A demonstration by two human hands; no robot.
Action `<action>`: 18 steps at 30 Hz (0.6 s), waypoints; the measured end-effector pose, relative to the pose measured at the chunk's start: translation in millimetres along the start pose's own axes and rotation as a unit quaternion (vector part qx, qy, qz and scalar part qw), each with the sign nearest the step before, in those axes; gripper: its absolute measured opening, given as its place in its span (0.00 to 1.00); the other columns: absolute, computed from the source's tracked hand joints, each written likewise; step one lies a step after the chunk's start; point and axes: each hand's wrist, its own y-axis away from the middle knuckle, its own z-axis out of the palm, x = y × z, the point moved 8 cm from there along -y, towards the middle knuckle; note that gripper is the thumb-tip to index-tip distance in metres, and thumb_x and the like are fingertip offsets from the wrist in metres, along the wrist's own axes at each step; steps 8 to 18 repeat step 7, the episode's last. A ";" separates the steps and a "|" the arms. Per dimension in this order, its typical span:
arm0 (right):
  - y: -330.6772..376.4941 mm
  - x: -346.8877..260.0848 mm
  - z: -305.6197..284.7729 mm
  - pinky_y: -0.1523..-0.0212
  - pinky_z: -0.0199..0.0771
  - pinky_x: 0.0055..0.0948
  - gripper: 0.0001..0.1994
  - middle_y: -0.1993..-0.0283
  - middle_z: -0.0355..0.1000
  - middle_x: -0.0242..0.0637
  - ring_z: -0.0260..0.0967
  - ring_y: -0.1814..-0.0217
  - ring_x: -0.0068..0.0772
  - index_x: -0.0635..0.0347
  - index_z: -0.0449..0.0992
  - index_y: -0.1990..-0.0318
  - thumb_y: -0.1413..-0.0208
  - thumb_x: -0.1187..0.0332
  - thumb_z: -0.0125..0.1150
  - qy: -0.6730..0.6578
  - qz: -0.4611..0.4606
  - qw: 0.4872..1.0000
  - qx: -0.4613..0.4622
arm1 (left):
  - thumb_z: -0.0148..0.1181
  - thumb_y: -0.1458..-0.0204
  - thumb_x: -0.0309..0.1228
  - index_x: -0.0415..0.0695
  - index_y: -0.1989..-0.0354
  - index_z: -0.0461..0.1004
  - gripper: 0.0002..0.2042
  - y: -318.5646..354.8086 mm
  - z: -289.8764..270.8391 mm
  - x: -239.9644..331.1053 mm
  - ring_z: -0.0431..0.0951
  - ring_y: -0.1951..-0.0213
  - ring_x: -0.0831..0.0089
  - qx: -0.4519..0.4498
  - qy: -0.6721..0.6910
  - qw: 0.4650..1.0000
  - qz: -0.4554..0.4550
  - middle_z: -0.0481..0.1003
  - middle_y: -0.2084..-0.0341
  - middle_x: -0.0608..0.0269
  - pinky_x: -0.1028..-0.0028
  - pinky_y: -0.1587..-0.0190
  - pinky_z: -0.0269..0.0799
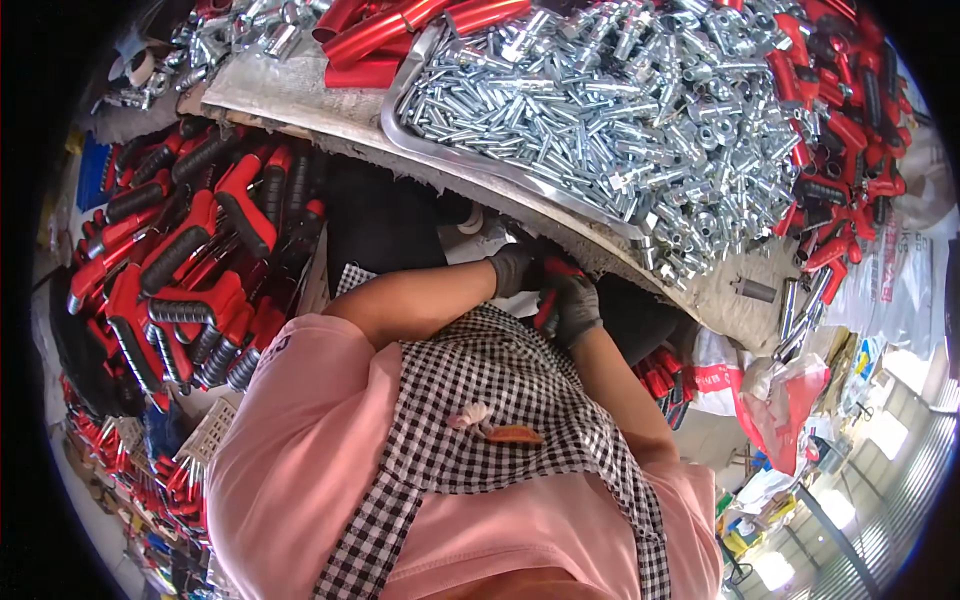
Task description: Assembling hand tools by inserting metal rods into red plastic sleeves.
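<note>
The bench point(300, 95) runs across the upper part of the view, its worn grey edge curving down toward the right. A wide metal tray point(420, 130) sits on it, heaped with silvery steel pins and fittings point(600, 100) that spill past the tray's right end toward the bench's right edge. Red tubes point(370, 40) lie at the back of the bench, beside the tray's left corner, and more red-and-black handle parts point(850, 120) are piled along the bench's far right side. One short grey cylinder point(755, 290) lies alone near the right front corner.

Below the bench's left end, a big heap of red tools with black ribbed grips point(180, 270) fills the space beside the person.

The person wears a pink shirt and a black-and-white checked apron point(500, 380), both arms reaching forward to just under the bench's front edge. Both hands wear dark grey gloves. The right hand point(577, 308) is clenched around a small red part point(548, 300) — it sits just below the bench's front edge, about midway along. The left hand point(515, 268) is curled close against the same part's upper end, though whether it truly grips it cannot be told, since shadow hides the fingers.
</note>
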 end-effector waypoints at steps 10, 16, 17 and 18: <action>-67.3 -37.5 85.3 0.34 0.51 0.32 0.24 0.37 0.61 0.45 0.55 0.34 0.40 0.54 0.62 0.38 0.42 0.62 0.53 0.549 -0.454 0.700 -0.051 | 0.36 0.40 0.47 0.44 0.43 0.66 0.25 32.9 -1.5 28.3 0.70 0.47 0.62 0.014 -0.089 0.995 0.034 0.69 0.45 0.55 0.61 0.49 0.68; -67.3 -37.5 85.3 0.34 0.51 0.32 0.24 0.37 0.61 0.45 0.55 0.34 0.40 0.54 0.62 0.38 0.42 0.62 0.53 0.549 -0.454 0.700 -0.051 | 0.36 0.40 0.47 0.44 0.43 0.66 0.25 32.9 -1.5 28.3 0.70 0.47 0.62 0.014 -0.089 0.995 0.034 0.69 0.45 0.55 0.61 0.49 0.68; -67.3 -37.5 85.3 0.34 0.51 0.32 0.24 0.37 0.61 0.45 0.55 0.34 0.40 0.54 0.62 0.38 0.42 0.62 0.53 0.549 -0.454 0.700 -0.051 | 0.36 0.40 0.47 0.44 0.43 0.66 0.25 32.9 -1.5 28.3 0.70 0.47 0.62 0.014 -0.089 0.995 0.034 0.69 0.45 0.55 0.61 0.49 0.68; -67.3 -37.5 85.3 0.34 0.51 0.32 0.24 0.37 0.61 0.45 0.55 0.34 0.40 0.54 0.62 0.38 0.42 0.62 0.53 0.549 -0.454 0.700 -0.051 | 0.36 0.40 0.47 0.44 0.43 0.66 0.25 32.9 -1.5 28.3 0.70 0.47 0.62 0.014 -0.089 0.995 0.034 0.69 0.45 0.55 0.61 0.49 0.68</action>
